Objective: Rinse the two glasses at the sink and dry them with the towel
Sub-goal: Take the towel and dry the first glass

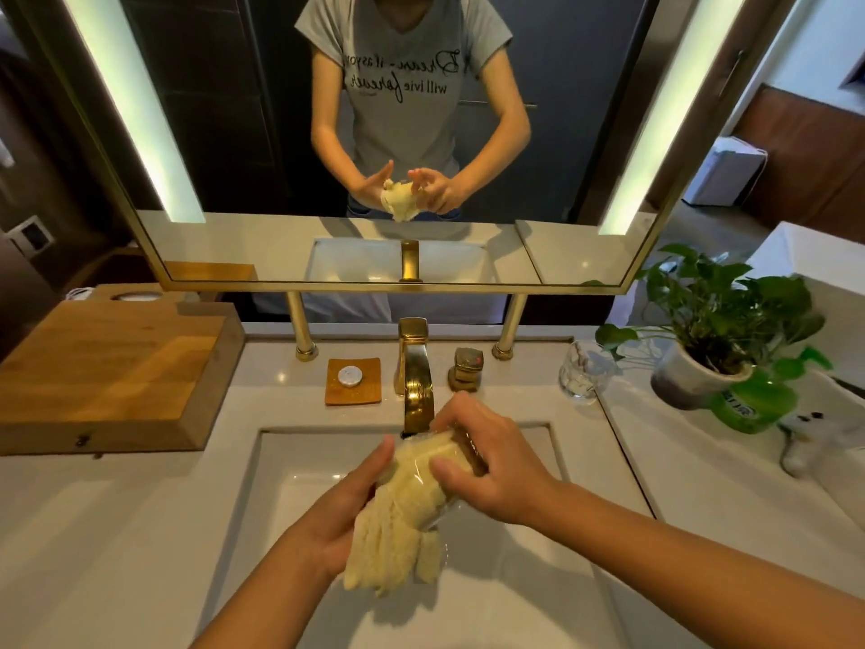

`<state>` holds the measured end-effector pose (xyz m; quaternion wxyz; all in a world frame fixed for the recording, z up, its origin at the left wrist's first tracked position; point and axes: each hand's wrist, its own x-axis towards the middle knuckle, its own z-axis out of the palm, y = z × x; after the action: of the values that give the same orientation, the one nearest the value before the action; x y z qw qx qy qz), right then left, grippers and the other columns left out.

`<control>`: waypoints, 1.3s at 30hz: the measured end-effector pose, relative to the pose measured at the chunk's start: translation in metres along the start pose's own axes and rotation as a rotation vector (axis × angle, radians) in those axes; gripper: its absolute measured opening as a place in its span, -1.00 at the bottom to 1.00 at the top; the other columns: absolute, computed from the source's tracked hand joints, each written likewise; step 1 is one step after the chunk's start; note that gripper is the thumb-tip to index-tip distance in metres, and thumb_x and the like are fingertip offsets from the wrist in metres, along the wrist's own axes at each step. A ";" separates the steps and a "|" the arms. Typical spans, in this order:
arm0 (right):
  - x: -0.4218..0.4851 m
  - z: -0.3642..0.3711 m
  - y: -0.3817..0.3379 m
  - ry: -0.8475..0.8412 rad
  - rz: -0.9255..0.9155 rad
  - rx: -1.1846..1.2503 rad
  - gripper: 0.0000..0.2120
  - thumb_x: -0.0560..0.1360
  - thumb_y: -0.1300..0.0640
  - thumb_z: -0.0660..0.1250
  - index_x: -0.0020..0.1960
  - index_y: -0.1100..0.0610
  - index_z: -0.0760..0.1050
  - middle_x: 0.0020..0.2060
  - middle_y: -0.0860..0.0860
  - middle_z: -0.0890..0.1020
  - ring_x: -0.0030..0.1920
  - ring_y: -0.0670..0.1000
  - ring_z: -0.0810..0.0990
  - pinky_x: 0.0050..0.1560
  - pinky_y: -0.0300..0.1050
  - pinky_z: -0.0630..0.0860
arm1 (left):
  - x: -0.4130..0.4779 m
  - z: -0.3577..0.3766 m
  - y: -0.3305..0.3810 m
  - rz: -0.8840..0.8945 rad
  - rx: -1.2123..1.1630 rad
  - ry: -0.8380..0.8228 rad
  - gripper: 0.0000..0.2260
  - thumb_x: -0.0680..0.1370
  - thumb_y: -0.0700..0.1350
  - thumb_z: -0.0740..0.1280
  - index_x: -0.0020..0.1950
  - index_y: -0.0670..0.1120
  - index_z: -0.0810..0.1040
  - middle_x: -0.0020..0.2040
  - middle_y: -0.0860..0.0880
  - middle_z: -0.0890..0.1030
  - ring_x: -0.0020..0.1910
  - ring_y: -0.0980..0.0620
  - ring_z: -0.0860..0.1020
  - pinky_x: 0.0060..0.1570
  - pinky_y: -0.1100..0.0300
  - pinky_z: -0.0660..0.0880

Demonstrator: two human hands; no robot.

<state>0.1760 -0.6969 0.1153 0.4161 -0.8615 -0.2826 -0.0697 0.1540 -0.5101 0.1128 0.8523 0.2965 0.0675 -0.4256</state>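
Fingers [461, 414] of my right hand [496, 466] clasp the clear glass [464, 449], left hand [337, 512] gripping the pale-yellow towel [402, 522] inside (twisting might drop it).

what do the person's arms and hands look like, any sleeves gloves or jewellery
Both forearms are bare, and the left hand and right hand wear no gloves; no rings, watch or bracelets show. The mirror shows a grey short-sleeved T-shirt with dark lettering.
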 end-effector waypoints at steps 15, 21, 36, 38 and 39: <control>0.029 -0.022 -0.022 -0.572 0.965 1.010 -0.62 0.43 -0.20 0.31 0.11 0.03 0.50 -0.13 0.08 0.68 -0.22 0.00 0.69 -0.28 -0.15 0.65 | -0.019 0.041 0.035 0.357 1.513 0.016 -0.70 0.41 -0.20 0.47 0.11 -0.05 0.55 -0.01 -0.07 0.63 -0.08 0.03 0.61 -0.05 0.07 0.59; 0.025 -0.009 -0.022 -0.747 0.747 1.128 -0.16 0.05 -0.21 0.64 0.23 0.01 0.40 -0.08 0.01 0.72 -0.13 0.01 0.71 -0.23 -0.05 0.68 | -0.030 0.044 0.040 0.413 1.593 0.052 -0.62 0.33 -0.09 0.54 0.11 0.05 0.56 0.00 0.08 0.64 -0.02 0.16 0.60 0.01 0.10 0.57; 0.016 0.033 -0.042 0.100 0.543 1.095 -0.16 0.07 -0.36 0.56 0.19 0.05 0.45 0.12 0.12 0.61 0.15 0.11 0.61 0.12 0.04 0.57 | -0.015 0.038 -0.027 0.747 0.994 0.586 -0.42 0.32 0.10 0.46 0.31 0.18 0.36 0.24 0.18 0.54 0.18 0.25 0.52 0.24 0.20 0.46; 0.022 0.031 -0.044 0.119 0.544 1.027 -0.11 0.11 -0.37 0.52 0.26 0.13 0.44 0.21 0.14 0.56 0.22 0.11 0.57 0.24 0.06 0.52 | -0.012 0.042 -0.022 0.718 0.930 0.631 -0.49 0.35 -0.05 0.52 0.20 0.18 0.39 0.15 0.10 0.59 0.05 0.17 0.59 0.10 0.12 0.55; 0.026 0.029 -0.046 0.107 0.534 0.923 -0.13 0.14 -0.39 0.46 0.27 0.12 0.44 0.28 0.11 0.49 0.28 0.09 0.52 0.28 -0.03 0.50 | -0.011 0.041 -0.019 0.704 0.886 0.648 -0.52 0.35 -0.13 0.53 0.15 0.17 0.40 0.11 0.08 0.60 0.01 0.17 0.61 0.01 0.17 0.58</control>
<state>0.1692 -0.6410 0.1371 0.7689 -0.6260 -0.0333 0.1260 0.1273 -0.5346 0.1417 0.6741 0.7376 0.0380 0.0023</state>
